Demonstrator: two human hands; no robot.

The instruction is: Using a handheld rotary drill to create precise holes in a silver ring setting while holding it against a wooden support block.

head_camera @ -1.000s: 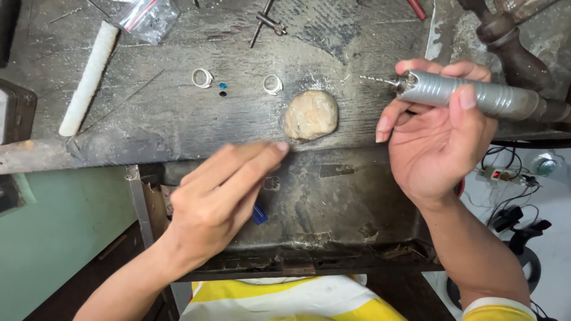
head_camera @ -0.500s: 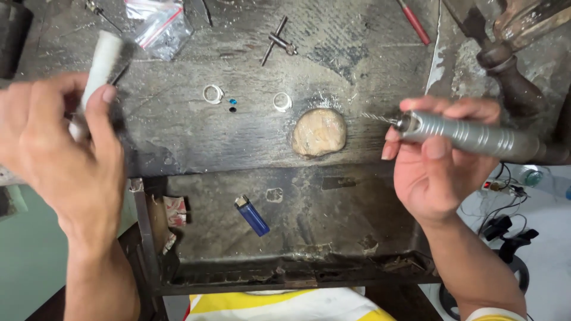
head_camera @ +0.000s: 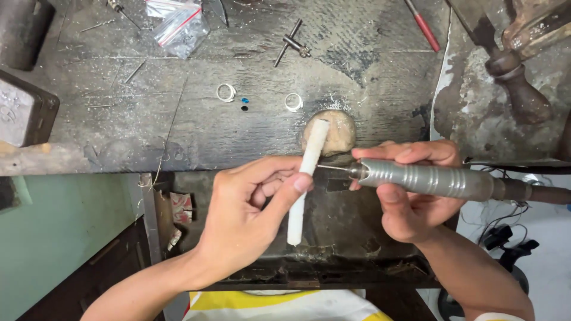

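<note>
My left hand [head_camera: 250, 211] grips a white stick [head_camera: 304, 181] held almost upright over the bench's front edge. My right hand [head_camera: 410, 196] holds a grey metal rotary handpiece [head_camera: 434, 179] lying sideways, its thin bit pointing left and touching the stick. Just behind the stick's top sits a tan rounded lump [head_camera: 338, 132] on the dark scratched bench [head_camera: 178, 131]. Two silver rings [head_camera: 226, 92] [head_camera: 292, 101] lie further back, with a small blue stone [head_camera: 245, 100] and a dark one between them.
A clear plastic bag [head_camera: 178, 24], a small metal key tool [head_camera: 291, 43], a red-handled tool [head_camera: 423, 25] and a dark metal block [head_camera: 24, 113] lie on the bench. A wooden-handled tool [head_camera: 517, 77] rests at the right. A tray hangs under the bench.
My left hand picked the white stick off the bench's left side and carried it to the middle, against the handpiece bit. The right hand with the handpiece dropped slightly toward me.
</note>
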